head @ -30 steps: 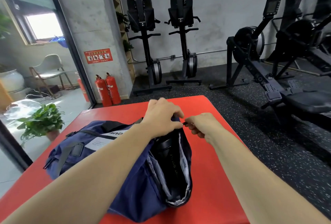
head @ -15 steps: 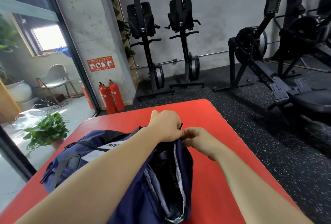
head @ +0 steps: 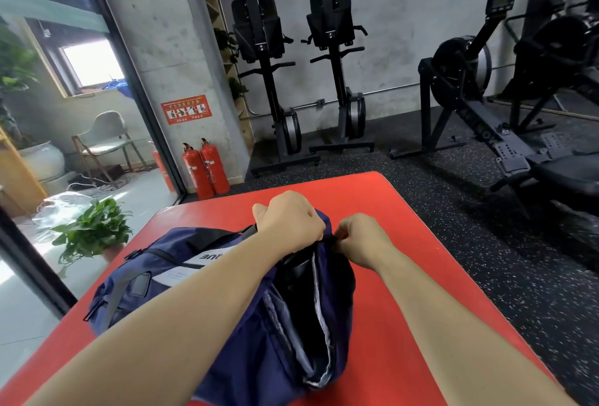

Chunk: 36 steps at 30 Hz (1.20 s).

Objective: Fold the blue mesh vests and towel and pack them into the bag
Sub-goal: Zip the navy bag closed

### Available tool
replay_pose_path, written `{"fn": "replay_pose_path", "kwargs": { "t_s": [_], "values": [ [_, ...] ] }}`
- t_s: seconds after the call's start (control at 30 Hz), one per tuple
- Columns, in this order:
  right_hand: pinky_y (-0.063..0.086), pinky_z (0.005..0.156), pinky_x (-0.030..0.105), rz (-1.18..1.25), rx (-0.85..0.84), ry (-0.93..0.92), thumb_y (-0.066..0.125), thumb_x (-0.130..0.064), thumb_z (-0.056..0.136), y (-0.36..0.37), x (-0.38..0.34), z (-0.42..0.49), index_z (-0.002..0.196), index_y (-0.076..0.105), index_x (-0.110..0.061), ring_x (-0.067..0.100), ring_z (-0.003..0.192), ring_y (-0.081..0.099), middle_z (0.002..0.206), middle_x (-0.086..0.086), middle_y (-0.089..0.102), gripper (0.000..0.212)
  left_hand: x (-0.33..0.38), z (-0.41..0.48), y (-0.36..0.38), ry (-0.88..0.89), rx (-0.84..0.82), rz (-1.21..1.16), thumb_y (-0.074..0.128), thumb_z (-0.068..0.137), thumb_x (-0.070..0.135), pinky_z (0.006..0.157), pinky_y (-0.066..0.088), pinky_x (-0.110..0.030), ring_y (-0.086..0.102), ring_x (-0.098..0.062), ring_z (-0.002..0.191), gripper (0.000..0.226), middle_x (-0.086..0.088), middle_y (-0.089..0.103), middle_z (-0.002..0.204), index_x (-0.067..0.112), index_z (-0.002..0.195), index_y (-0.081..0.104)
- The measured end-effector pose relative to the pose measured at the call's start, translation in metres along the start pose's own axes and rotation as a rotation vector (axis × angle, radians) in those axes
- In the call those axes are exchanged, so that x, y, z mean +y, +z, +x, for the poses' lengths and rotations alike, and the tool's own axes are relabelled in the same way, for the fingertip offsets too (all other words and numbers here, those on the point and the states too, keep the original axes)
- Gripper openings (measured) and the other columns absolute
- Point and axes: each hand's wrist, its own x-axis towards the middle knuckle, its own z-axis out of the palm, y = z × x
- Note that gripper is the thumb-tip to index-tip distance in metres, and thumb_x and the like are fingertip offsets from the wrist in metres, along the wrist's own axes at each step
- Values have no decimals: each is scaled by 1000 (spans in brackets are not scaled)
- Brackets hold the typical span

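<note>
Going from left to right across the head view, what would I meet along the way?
First the potted plant, then the fire extinguishers, left hand, right hand, rowing machine.

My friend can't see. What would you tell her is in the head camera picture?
Two hands work at the far end of an open navy bag on a red table: the left hand grips the fabric, the right hand pinches beside it. Black gym machines and red fire extinguishers stand behind.
</note>
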Motion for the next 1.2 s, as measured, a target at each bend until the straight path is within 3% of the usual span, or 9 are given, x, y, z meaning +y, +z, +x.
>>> {"fn": "replay_pose_path", "kwargs": {
  "t_s": [0.2, 0.37, 0.47, 0.6, 0.67, 0.73, 0.83, 1.0, 1.2],
  "values": [
    [46, 69, 25, -45, -10, 31, 64, -14, 79, -3, -2, -10, 81, 69, -26, 24, 91, 66, 92, 3, 70, 13, -3, -20, -17, 82, -116, -78, 76, 76, 15, 79, 20, -30, 44, 0, 82, 8, 31, 53, 44, 21, 79, 80],
    [45, 71, 25, -63, 21, 29, 62, -14, 82, -4, -4, -15, 91, 72, -24, 25, 98, 65, 102, 4, 70, 18, -7, -26, -17, 30, -143, -148, 75, 77, 14, 86, 26, -32, 39, 2, 77, 9, 32, 53, 43, 20, 81, 80],
    [46, 74, 27, -110, 61, 47, 57, -13, 82, -2, -6, -19, 97, 72, -23, 28, 102, 64, 108, 5, 69, 23, -8, -25, -17, -65, -148, -152, 78, 69, 20, 91, 32, -32, 47, -1, 83, 9, 24, 64, 57, 21, 78, 80],
    [43, 75, 29, -199, 87, -55, 55, -15, 84, -2, -10, -24, 104, 63, -22, 28, 107, 59, 112, 4, 65, 24, -8, -13, -25, -169, -215, -310, 77, 43, 25, 87, 55, -40, 71, -27, 85, 33, -9, 76, 84, 9, 72, 78],
    [46, 80, 33, -120, 73, -197, 60, -19, 80, -5, -12, -25, 106, 61, -24, 26, 107, 55, 108, 2, 65, 26, -7, -11, -26, -135, -192, -241, 75, 49, 27, 92, 49, -45, 70, -28, 91, 33, -8, 76, 85, 11, 77, 78],
    [47, 82, 38, -88, 57, -274, 65, -20, 78, -10, -15, -27, 100, 65, -23, 24, 104, 54, 100, 1, 66, 23, -4, -17, -23, -59, -117, -108, 72, 64, 25, 88, 32, -37, 65, -20, 95, 22, -1, 76, 87, 14, 82, 78],
    [44, 69, 32, -131, 63, -246, 65, -18, 79, -15, -19, -28, 89, 70, -20, 24, 95, 58, 92, 1, 68, 10, -2, -25, -15, 83, -31, -13, 63, 74, 16, 76, 19, -33, 59, -16, 93, 14, 6, 75, 82, 16, 76, 77],
    [37, 63, 25, -191, 66, -159, 59, -7, 76, -16, -24, -28, 69, 61, -26, 28, 92, 63, 95, 6, 68, 20, -1, -30, -11, 205, -86, 91, 60, 79, 14, 79, 18, -32, 53, -15, 100, 21, 9, 75, 90, 20, 82, 79],
    [45, 63, 28, -155, 57, -146, 60, -6, 74, -16, -15, -26, 85, 75, -21, 30, 87, 65, 91, 7, 70, 23, -1, -39, -10, 244, -9, 154, 60, 81, 13, 76, 17, -33, 57, -13, 95, 23, 16, 70, 77, 25, 79, 79]
  ]
}}
